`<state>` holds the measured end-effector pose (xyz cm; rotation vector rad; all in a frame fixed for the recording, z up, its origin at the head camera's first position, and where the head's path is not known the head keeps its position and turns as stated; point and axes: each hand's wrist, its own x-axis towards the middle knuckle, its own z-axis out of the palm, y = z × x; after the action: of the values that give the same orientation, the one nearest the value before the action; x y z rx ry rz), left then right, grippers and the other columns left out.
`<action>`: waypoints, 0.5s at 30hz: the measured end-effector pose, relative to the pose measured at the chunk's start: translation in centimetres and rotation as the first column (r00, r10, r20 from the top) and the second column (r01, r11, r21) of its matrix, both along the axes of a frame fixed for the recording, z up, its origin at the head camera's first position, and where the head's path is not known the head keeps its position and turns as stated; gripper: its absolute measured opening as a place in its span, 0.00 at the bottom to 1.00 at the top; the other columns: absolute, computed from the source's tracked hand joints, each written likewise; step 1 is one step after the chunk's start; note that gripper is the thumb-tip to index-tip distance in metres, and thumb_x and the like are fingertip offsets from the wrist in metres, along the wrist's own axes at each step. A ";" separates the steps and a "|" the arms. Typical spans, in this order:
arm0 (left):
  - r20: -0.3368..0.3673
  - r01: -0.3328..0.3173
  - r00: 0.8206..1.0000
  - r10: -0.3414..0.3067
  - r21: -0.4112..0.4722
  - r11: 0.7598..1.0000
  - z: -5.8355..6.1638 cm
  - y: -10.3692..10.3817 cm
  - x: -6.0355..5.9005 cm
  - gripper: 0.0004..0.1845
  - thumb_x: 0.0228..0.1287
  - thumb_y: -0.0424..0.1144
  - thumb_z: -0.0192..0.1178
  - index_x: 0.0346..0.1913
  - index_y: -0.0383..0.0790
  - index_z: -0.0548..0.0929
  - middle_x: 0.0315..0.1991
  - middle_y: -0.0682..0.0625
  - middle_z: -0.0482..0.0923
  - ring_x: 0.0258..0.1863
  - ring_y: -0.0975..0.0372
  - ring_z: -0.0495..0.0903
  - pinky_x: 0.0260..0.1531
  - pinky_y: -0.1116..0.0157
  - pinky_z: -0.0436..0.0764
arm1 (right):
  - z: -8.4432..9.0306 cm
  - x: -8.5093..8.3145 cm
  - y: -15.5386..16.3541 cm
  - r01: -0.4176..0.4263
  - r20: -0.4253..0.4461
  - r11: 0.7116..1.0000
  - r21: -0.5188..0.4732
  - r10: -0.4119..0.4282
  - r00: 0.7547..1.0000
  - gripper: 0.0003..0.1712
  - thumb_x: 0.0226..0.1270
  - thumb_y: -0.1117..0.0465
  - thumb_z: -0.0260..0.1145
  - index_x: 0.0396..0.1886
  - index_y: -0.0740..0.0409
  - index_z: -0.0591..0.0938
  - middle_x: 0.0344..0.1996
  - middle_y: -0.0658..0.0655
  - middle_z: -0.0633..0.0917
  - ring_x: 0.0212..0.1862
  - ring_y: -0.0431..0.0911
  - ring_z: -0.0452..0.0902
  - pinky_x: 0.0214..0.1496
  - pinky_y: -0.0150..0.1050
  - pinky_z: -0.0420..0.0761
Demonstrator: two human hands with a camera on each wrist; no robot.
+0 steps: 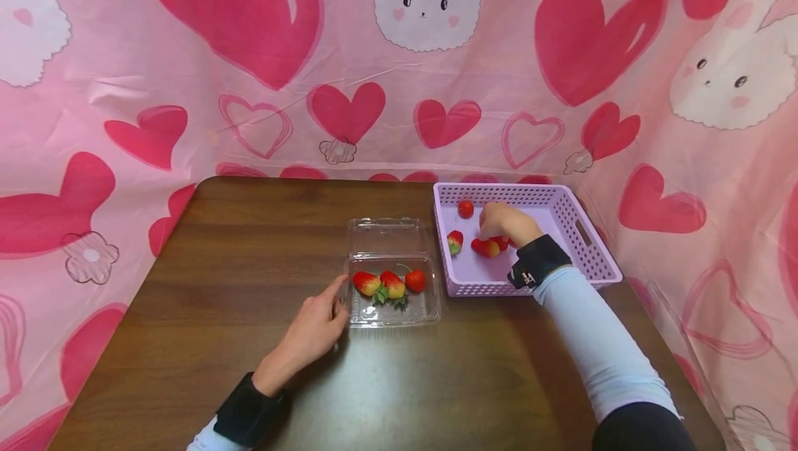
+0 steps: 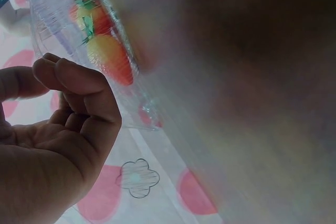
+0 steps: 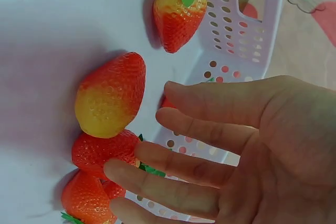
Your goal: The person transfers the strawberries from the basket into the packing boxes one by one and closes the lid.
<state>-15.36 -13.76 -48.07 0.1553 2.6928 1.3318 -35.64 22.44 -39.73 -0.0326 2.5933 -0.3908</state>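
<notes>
My right hand [image 1: 506,221] is down inside the lilac basket [image 1: 530,289], with its thumb and fingers spread and apart in the right wrist view. Its fingertips are right at a strawberry [image 3: 106,153] in a group of several; a red and yellow strawberry [image 3: 110,95] lies beside them. My left hand [image 1: 318,323] is at the left side of a clear plastic box [image 1: 393,319], its index fingertip on the edge and its other fingers bent. Inside the box are two strawberries [image 1: 366,283] with green leaves and a cherry [image 1: 415,280] with a stem.
The box's clear lid [image 1: 386,236] lies folded back behind it. In the basket a small round red fruit [image 1: 465,209] sits at the back left, and a strawberry [image 1: 455,242] lies by the left wall. A pink curtain [image 1: 386,111] hangs behind the brown table [image 1: 249,264].
</notes>
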 end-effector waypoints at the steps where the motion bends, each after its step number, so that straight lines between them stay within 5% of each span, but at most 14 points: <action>1: 0.000 0.000 1.000 0.000 0.001 1.000 0.0 0.0 0.0 0.34 0.73 0.30 0.59 0.80 0.32 0.64 0.21 0.52 0.72 0.16 0.61 0.72 0.19 0.65 0.72 | 0.0 0.0 0.0 -0.010 -0.007 1.000 0.005 0.010 1.000 0.18 0.67 0.61 0.72 0.52 0.65 0.83 0.42 0.64 0.84 0.45 0.61 0.82 0.46 0.54 0.86; 15: 0.017 -0.001 1.000 0.001 0.013 1.000 0.1 0.1 0.1 0.35 0.73 0.30 0.59 0.80 0.32 0.64 0.22 0.52 0.73 0.17 0.60 0.72 0.20 0.65 0.73 | -0.4 -0.3 -0.2 -0.138 0.099 0.988 0.063 0.131 0.986 0.21 0.64 0.64 0.73 0.56 0.64 0.83 0.41 0.63 0.83 0.43 0.60 0.83 0.50 0.53 0.85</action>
<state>-15.27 -13.68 -47.93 0.1432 2.6712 1.3447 -35.96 22.21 -40.08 -0.1603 2.4918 -0.2467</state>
